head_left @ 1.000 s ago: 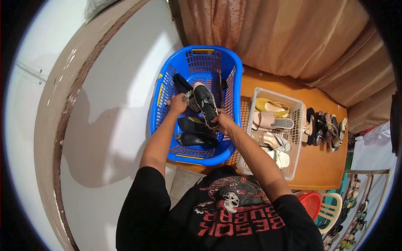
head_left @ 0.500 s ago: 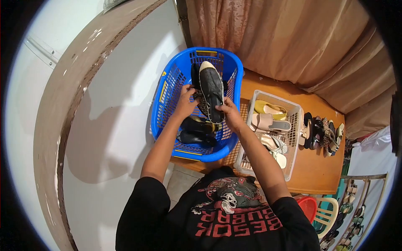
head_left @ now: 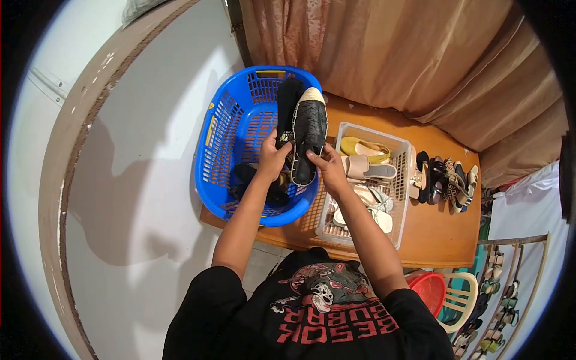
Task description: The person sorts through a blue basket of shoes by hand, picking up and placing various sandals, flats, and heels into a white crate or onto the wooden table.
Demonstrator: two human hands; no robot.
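My right hand (head_left: pixel 330 167) is closed on the heel end of a black espadrille (head_left: pixel 310 123) with a cream toe and white stitching round its edge. Close beside it, my left hand (head_left: pixel 275 158) grips a second black shoe (head_left: pixel 289 99), which has a small pale ornament. Part of that shoe is hidden behind the espadrille. Both are held up over the right side of a blue plastic basket (head_left: pixel 211 180). Inside the basket, several dark shoes (head_left: pixel 245 174) lie near the front, partly covered by my left forearm.
A clear plastic crate (head_left: pixel 401 198) with yellow, beige and white shoes stands right of the basket on the wooden table (head_left: pixel 441 240). Further right is a row of several shoes (head_left: pixel 441 180). A brown curtain (head_left: pixel 420 60) hangs behind; a red basin (head_left: pixel 427 293) and a shoe rack (head_left: pixel 513 241) are at lower right.
Both hands have lifted the two black shoes and carried them toward the basket's right side. The second black shoe now shows more clearly beside the espadrille. The view has shifted slightly.
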